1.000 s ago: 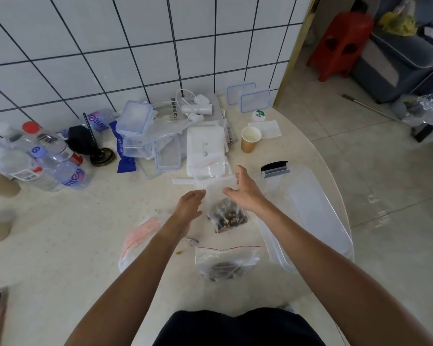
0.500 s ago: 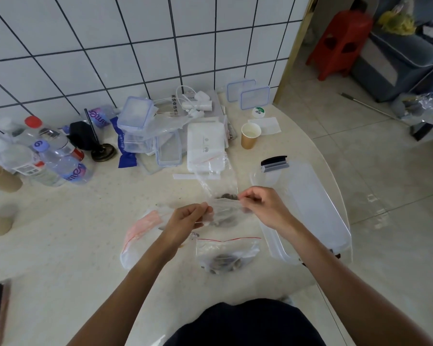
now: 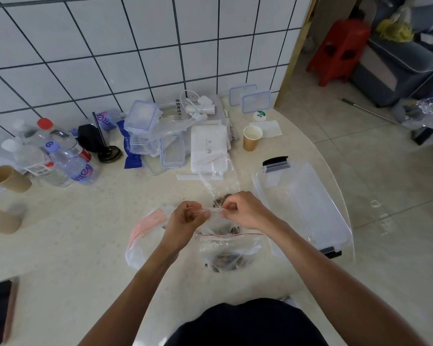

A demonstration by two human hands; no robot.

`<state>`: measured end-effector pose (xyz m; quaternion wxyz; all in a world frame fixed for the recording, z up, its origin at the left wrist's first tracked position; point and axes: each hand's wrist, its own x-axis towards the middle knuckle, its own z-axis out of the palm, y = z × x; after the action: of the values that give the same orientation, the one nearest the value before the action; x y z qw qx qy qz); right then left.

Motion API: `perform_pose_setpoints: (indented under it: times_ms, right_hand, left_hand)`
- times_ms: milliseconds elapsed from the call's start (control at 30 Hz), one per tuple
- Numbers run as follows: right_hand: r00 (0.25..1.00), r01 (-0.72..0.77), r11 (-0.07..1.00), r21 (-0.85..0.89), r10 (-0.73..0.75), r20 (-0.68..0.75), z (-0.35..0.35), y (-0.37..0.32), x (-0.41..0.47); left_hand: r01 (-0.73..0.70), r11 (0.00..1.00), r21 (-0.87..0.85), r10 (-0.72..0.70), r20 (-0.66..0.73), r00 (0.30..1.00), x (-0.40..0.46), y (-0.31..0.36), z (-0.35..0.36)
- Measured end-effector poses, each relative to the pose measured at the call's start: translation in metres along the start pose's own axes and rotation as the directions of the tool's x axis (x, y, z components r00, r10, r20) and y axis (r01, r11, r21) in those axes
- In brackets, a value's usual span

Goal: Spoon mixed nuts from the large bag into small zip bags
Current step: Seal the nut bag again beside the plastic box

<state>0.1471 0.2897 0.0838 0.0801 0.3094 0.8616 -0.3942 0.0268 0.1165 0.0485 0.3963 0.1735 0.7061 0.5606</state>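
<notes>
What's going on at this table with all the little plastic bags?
A person is packing nuts into small zip bags. Both hands, left hand and right hand, pinch the top edge of a small clear bag held just above the table, seemingly at its zip strip. Another small bag with nuts, red-striped at its top, lies just in front. A large clear lidded box sits to the right.

Thin, glossy clear plastic small zip bag with a red strip point(image 3: 231, 248); at its 3 o'clock a smooth clear plastic storage box point(image 3: 308, 203); speckled cream surface point(image 3: 73, 245), polished; matt brown paper cup point(image 3: 252, 137) at 12 o'clock.
</notes>
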Motion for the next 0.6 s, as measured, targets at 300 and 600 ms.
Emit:
perform_pose_setpoints:
  times_ms: [300,600]
  right_hand:
    - [1.0,-0.022,0.999,0.044,0.022,0.0,0.0,0.002,0.0]
    - [0.999,0.041,0.991,0.124,-0.043,0.013,0.006,-0.01,0.004]
  left_hand:
    - [0.005,0.999,0.04,-0.004,-0.004,1.0,0.004,-0.009,-0.001]
    - [-0.014,0.999,-0.03,0.014,0.009,1.0,0.001,-0.003,0.006]
